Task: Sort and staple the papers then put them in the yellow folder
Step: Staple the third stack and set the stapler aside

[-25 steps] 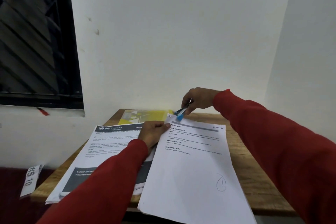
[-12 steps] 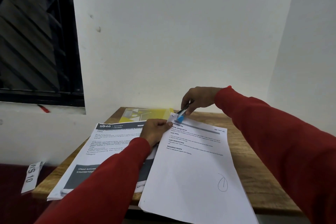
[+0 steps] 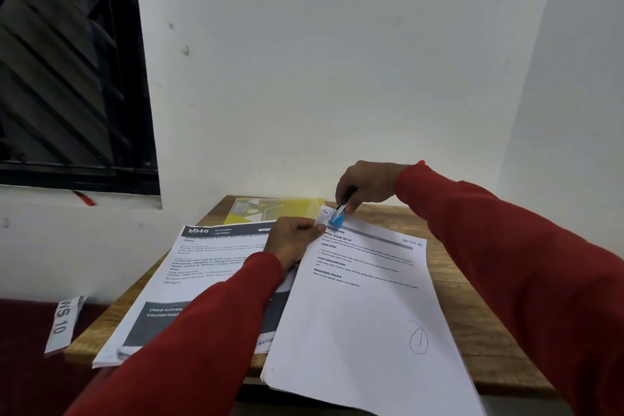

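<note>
- A small wooden desk (image 3: 472,324) is seen pushed against a white wall, and every place below is given relative to it.
- A white printed stack of papers (image 3: 364,324) is laid on the right half of the desk, its near edge hanging past the desk's front edge; a pen-drawn circled mark is seen near its lower right.
- The far left corner of that stack is pinched by the left hand (image 3: 293,241), fingers curled with the thumb on top, the red sleeve stretched across the desk's left half.
- A small blue and metal stapler (image 3: 338,214) is gripped by the right hand (image 3: 366,184), fingers curled round it, above the far middle of the desk.
- The stapler's blue tip is set on the same far left corner of the stack, just beside the left hand's fingertips; whether it is squeezed closed cannot be told.
- A second white stack of printed sheets with dark grey banners (image 3: 202,284) is laid on the desk's left half, partly covered by the left arm.
- A translucent yellow plastic folder (image 3: 277,209) is laid flat at the desk's far edge, against the wall, partly covered by the two stacks.
</note>
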A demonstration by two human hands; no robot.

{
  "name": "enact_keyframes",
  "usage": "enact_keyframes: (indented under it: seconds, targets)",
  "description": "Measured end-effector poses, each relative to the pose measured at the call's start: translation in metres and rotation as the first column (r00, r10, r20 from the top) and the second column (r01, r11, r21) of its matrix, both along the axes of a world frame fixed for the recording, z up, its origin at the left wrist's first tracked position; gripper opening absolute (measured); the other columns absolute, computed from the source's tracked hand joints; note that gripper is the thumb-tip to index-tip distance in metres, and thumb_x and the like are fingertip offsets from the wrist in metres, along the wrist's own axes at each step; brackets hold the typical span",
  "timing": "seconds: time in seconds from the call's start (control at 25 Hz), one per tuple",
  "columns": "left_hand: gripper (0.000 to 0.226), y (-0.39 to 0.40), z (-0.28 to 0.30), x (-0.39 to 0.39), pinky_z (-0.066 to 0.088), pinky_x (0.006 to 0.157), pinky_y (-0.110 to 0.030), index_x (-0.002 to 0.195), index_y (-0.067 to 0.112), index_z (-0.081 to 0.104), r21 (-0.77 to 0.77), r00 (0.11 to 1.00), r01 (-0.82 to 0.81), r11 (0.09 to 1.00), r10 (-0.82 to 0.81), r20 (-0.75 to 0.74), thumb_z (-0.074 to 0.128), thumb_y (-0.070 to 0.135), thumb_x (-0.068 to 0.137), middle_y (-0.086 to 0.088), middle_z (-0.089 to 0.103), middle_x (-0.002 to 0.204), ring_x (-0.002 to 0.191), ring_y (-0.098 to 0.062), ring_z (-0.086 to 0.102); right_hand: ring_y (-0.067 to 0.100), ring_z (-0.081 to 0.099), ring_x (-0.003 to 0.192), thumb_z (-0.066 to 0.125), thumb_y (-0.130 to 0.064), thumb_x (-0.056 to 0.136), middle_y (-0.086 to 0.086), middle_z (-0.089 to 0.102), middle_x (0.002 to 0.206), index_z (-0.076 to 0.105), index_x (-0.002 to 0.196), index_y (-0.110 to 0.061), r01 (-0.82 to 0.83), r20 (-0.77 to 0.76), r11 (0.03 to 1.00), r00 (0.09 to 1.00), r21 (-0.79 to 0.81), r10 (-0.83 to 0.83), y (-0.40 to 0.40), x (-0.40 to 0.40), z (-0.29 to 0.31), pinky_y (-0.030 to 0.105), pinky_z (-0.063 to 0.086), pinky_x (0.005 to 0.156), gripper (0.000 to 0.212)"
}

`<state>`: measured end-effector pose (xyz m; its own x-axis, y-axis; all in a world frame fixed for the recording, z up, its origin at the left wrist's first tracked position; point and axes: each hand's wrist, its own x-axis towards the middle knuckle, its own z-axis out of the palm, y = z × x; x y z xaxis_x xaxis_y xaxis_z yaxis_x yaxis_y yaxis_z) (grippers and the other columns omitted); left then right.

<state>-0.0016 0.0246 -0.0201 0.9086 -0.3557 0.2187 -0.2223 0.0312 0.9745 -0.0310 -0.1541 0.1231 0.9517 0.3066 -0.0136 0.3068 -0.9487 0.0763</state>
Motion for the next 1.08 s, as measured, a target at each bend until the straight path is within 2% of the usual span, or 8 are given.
enact_keyframes:
  seconds: [0.12, 0.24, 0.44, 0.56, 0.64, 0.76, 0.92, 1.08]
  targets:
    - [0.017, 0.0, 0.0, 0.0, 0.044, 0.059, -0.022, 0.088, 0.002, 0.075, 0.005, 1.0, 0.006, 1.0, -0.006, 0.009, 0.072, 0.018, 0.089, -0.008, 0.069, 0.077, 0.068, -0.017, 0.057, 0.017, 0.064, 0.095, 0.07, -0.011, 0.087, 0.004, 0.074, 0.103, 0.073, 0.109, -0.01, -0.014, 0.041, 1.0, 0.999, 0.003, 0.014, 0.002, 0.001, -0.005, 0.03, 0.049, 0.087, 0.022]
    - [0.018, 0.001, -0.001, 0.003, 0.045, 0.064, -0.028, 0.087, 0.002, 0.075, 0.019, 1.0, -0.003, 1.0, 0.003, 0.005, 0.072, 0.019, 0.089, -0.011, 0.07, 0.079, 0.068, -0.018, 0.057, 0.015, 0.064, 0.095, 0.067, -0.006, 0.088, 0.005, 0.075, 0.102, 0.073, 0.108, -0.009, -0.009, 0.075, 0.999, 0.997, 0.04, 0.006, 0.004, 0.001, -0.009, 0.029, 0.049, 0.089, 0.022]
    - [0.021, 0.002, -0.005, 0.006, 0.041, 0.064, -0.03, 0.079, 0.002, 0.074, 0.051, 1.0, -0.026, 0.998, 0.026, -0.003, 0.073, 0.021, 0.088, -0.007, 0.065, 0.071, 0.067, -0.018, 0.053, 0.014, 0.062, 0.096, 0.075, -0.019, 0.084, 0.0, 0.072, 0.105, 0.073, 0.11, -0.016, 0.001, 0.013, 0.999, 1.0, 0.053, -0.002, -0.001, 0.003, -0.01, 0.028, 0.049, 0.088, 0.027]
    - [0.025, 0.003, -0.004, 0.005, 0.041, 0.066, -0.033, 0.079, -0.003, 0.071, 0.022, 1.0, 0.0, 1.0, 0.0, -0.014, 0.071, 0.02, 0.088, -0.012, 0.065, 0.074, 0.069, -0.02, 0.053, 0.015, 0.062, 0.098, 0.075, -0.023, 0.085, 0.001, 0.071, 0.107, 0.072, 0.113, -0.015, 0.016, -0.002, 0.989, 1.0, 0.147, -0.016, -0.022, -0.002, -0.005, 0.029, 0.047, 0.09, 0.029]
    - [0.026, 0.004, -0.003, 0.002, 0.041, 0.064, -0.029, 0.073, 0.0, 0.07, 0.031, 1.0, 0.012, 0.999, -0.011, -0.016, 0.07, 0.019, 0.09, -0.009, 0.065, 0.07, 0.065, -0.018, 0.053, 0.014, 0.062, 0.091, 0.074, -0.025, 0.087, 0.0, 0.073, 0.099, 0.074, 0.106, -0.016, 0.065, 0.038, 0.931, 0.996, 0.36, -0.084, -0.053, -0.01, -0.009, 0.03, 0.047, 0.085, 0.021]
    - [0.024, 0.005, 0.0, -0.001, 0.042, 0.06, -0.024, 0.069, 0.009, 0.07, 0.023, 0.999, 0.017, 1.0, -0.017, -0.03, 0.068, 0.017, 0.092, -0.005, 0.066, 0.068, 0.061, -0.016, 0.055, 0.014, 0.058, 0.079, 0.077, -0.025, 0.084, 0.001, 0.071, 0.084, 0.076, 0.095, -0.015, 0.163, 0.144, 0.749, 0.934, 0.643, -0.327, -0.104, -0.025, -0.032, 0.035, 0.045, 0.08, 0.015]
    - [0.016, 0.005, 0.004, -0.008, 0.049, 0.058, -0.022, 0.082, 0.004, 0.073, -0.039, 0.998, 0.011, 0.999, -0.014, -0.068, 0.066, 0.013, 0.093, -0.008, 0.071, 0.076, 0.063, -0.017, 0.061, 0.017, 0.057, 0.088, 0.079, -0.025, 0.08, 0.004, 0.067, 0.096, 0.074, 0.098, -0.013, 0.468, 0.141, 0.747, 0.796, 0.472, -0.588, -0.142, -0.044, -0.088, 0.024, 0.04, 0.076, 0.022]
    - [0.016, 0.005, 0.005, -0.011, 0.053, 0.061, -0.024, 0.091, -0.003, 0.073, -0.069, 0.996, -0.004, 0.998, -0.003, -0.095, 0.065, 0.011, 0.093, -0.013, 0.073, 0.083, 0.066, -0.019, 0.064, 0.021, 0.064, 0.088, 0.076, -0.028, 0.081, -0.002, 0.064, 0.081, 0.064, 0.073, -0.021, 0.507, 0.075, 0.662, 0.761, 0.552, -0.645, -0.142, -0.045, -0.116, 0.028, 0.045, 0.072, 0.016]
